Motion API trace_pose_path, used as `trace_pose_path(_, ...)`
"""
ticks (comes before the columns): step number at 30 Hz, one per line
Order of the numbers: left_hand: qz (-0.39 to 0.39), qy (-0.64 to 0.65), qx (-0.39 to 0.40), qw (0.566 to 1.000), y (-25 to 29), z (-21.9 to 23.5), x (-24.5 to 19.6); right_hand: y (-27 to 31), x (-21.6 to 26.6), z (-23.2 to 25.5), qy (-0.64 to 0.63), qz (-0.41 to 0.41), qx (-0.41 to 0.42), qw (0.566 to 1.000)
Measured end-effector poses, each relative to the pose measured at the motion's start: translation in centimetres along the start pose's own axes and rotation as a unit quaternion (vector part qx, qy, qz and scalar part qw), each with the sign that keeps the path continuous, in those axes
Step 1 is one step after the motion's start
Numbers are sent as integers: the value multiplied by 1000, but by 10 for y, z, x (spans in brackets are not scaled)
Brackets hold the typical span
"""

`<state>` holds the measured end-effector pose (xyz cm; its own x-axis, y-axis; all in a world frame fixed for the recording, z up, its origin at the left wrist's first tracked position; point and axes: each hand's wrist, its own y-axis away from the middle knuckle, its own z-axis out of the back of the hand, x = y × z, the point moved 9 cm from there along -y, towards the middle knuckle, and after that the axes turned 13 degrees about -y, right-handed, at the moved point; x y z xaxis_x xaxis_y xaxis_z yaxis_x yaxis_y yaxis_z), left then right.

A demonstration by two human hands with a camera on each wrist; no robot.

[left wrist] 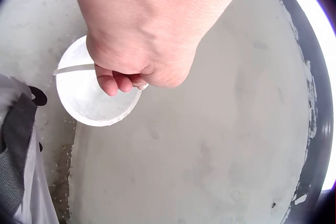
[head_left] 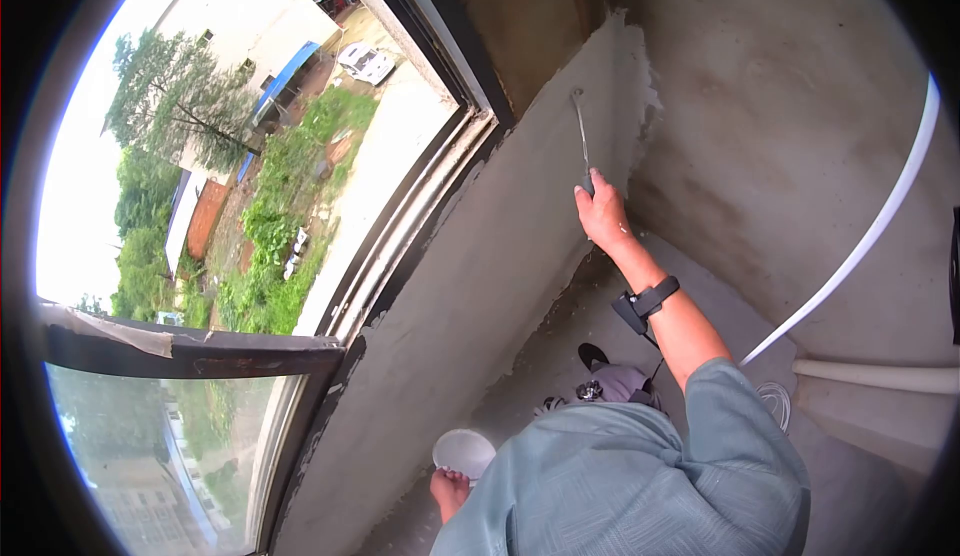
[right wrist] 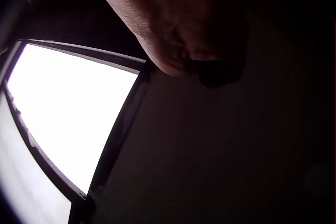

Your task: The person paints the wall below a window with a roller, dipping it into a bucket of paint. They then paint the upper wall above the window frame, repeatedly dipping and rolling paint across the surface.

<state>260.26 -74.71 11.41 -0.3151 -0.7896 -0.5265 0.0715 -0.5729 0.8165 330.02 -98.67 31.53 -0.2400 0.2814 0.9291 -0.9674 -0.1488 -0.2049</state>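
Note:
My right hand [head_left: 603,218] grips the dark handle of a tool with a long, thin metal shaft or blade [head_left: 583,134], whose exact kind I cannot tell. The tool's far end overlaps the grey coated wall [head_left: 530,176] beside the window. In the dark right wrist view, the right hand [right wrist: 184,35] shows with a dark handle end [right wrist: 215,76] below it. Low down near the wall, my left hand [head_left: 452,491] holds a round white bucket [head_left: 463,450] at its rim. The left wrist view shows curled fingers over the bucket's [left wrist: 100,111] edge, beside a strip across its mouth.
A window frame [head_left: 330,356] with a glass pane runs along the left, with trees and a white vehicle outside. A white hose [head_left: 880,226] curves at the right, above a pale pipe [head_left: 875,376]. A coiled cable [head_left: 775,404] lies near the right elbow.

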Motion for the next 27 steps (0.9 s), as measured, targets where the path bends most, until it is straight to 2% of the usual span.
trace_pose_path(4,2,-2,2,1000,-7,3,6,-3,4,3,11,-11,8,1000)
trace_pose_path(9,1,-8,1,1000,-4,2,9,59,13,-21,-48,-35,59,996)
trace_pose_path(11,2,-5,0,1000,-4,1,9,61,17,-20,-50,-22,35,998)
trace_pose_path(13,1,1,-2,1000,-6,1,10,44,14,-17,-41,-6,16,999)
trace_pose_path(17,-7,6,3,1000,-7,7,10,-36,0,7,-19,13,-27,999)
trace_pose_path(19,-8,6,-6,1000,-3,10,8,-76,-26,11,-64,-17,-24,997)
trace_pose_path(21,-8,-9,-10,1000,-3,14,10,-88,-17,15,-149,-87,0,985)
trace_pose_path(25,-10,-27,-13,999,-6,18,12,-33,17,-11,-221,-72,-28,972)
trace_pose_path(27,-1,-21,-10,1000,-10,17,14,9,30,-29,-179,-90,25,979)
